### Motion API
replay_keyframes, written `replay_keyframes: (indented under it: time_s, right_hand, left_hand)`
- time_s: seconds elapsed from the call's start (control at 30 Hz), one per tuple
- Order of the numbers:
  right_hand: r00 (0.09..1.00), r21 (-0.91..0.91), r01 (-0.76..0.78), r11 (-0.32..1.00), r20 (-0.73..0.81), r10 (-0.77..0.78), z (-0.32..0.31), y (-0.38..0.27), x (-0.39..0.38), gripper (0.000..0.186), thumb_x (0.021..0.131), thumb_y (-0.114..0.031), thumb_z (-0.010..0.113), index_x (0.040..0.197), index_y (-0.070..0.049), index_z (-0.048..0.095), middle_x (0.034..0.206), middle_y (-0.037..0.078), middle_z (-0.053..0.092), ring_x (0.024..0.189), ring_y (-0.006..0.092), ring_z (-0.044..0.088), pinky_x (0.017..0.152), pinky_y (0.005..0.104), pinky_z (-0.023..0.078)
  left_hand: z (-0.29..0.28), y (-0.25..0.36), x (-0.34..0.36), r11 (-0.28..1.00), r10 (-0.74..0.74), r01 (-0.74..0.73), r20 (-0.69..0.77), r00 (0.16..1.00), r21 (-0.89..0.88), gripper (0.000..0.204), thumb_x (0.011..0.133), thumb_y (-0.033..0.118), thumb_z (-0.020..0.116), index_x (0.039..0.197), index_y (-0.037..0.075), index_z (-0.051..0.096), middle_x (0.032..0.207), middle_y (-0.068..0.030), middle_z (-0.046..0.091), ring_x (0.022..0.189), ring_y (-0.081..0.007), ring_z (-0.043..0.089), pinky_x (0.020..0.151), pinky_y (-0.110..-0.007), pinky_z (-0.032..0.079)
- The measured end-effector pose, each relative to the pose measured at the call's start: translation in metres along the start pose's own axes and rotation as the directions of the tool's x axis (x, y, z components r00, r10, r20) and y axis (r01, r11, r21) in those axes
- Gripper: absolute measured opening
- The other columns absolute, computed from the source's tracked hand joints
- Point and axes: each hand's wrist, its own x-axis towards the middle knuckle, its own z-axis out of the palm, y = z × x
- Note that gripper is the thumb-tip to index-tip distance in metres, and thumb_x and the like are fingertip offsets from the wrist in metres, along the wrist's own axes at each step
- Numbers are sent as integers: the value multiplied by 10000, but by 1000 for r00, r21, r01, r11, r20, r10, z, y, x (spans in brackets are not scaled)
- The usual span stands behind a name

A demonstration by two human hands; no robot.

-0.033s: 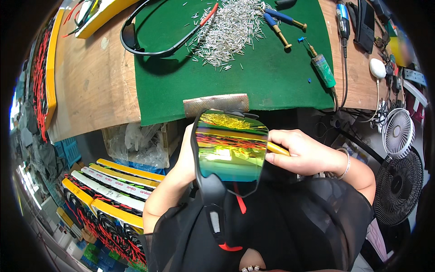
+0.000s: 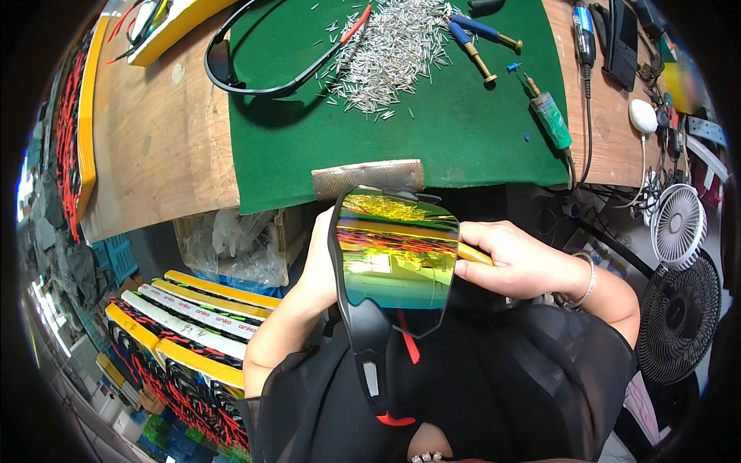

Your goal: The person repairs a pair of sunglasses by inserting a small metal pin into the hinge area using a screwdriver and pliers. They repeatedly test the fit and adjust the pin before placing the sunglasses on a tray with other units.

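Observation:
My left hand [image 2: 312, 270] grips black sunglasses [image 2: 397, 262] with a yellow-green mirrored lens and red temple tips, its fingers mostly behind the frame. My right hand [image 2: 509, 258] is closed on a yellow handle [image 2: 475, 255] at the lens's right edge; the tool's other end is hidden. Just beyond the glasses, a textured metallic block [image 2: 367, 174] lies at the front edge of the green mat [image 2: 278, 147]. On the mat are a heap of small silver pins [image 2: 390, 58], another black frame [image 2: 270, 89], blue-handled tools [image 2: 475, 50] and a green syringe-like tool [image 2: 552, 119].
Trays of red and black frames sit at the lower left [image 2: 185, 355] and upper left [image 2: 85, 123]. A crate with plastic bags [image 2: 231, 243] is under the wooden bench. Cables, a phone [image 2: 621, 42], a white fan [image 2: 679, 224] and a black fan [image 2: 679, 316] are at right.
The sunglasses in my hands have shifted very slightly to the right. The things on the bench look the same.

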Motion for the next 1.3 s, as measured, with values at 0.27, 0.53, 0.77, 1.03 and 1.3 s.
replay_keyframes:
  time_s: [0.27,0.53,0.77,1.03,1.3]
  right_hand:
    - [858,-606,185,774,-285,-428,19,10,-1,304,685,-110,634,942,-6,509,787,111,497,729,254,534,634,323,460]
    - [969,-140,149,979,-176,-172,11,7,0,268,759,-163,595,960,1,527,794,155,549,746,305,556,665,353,461]
    - [993,-32,86,996,-82,-88,7,8,1,269,756,-161,584,962,2,523,819,156,553,758,313,553,674,364,453]
    - [901,-438,231,869,-241,-360,15,9,-1,288,719,-134,617,954,-7,510,770,128,507,705,277,533,636,341,455]
    - [970,-172,161,972,-154,-188,11,13,-1,313,736,-167,606,982,3,515,815,143,532,770,285,544,671,335,457]
  left_hand:
    - [16,30,19,938,-345,344,-30,938,-37,137,867,136,534,861,-1,545,689,0,553,589,-39,483,546,-187,400]
    - [19,15,9,983,-169,152,-186,968,-99,149,861,94,536,984,11,548,833,0,563,722,-65,502,649,-197,418]
    - [11,14,-2,994,-85,83,-23,996,-77,204,853,137,546,1022,23,554,952,-64,590,909,-181,548,787,-282,434]
    - [13,31,16,939,-340,342,-48,939,36,234,821,239,604,897,21,564,713,-20,574,567,-97,549,506,-208,440]
    - [14,15,7,967,-80,113,-151,985,228,166,842,107,566,980,15,548,812,-18,567,702,-68,514,632,-203,426]
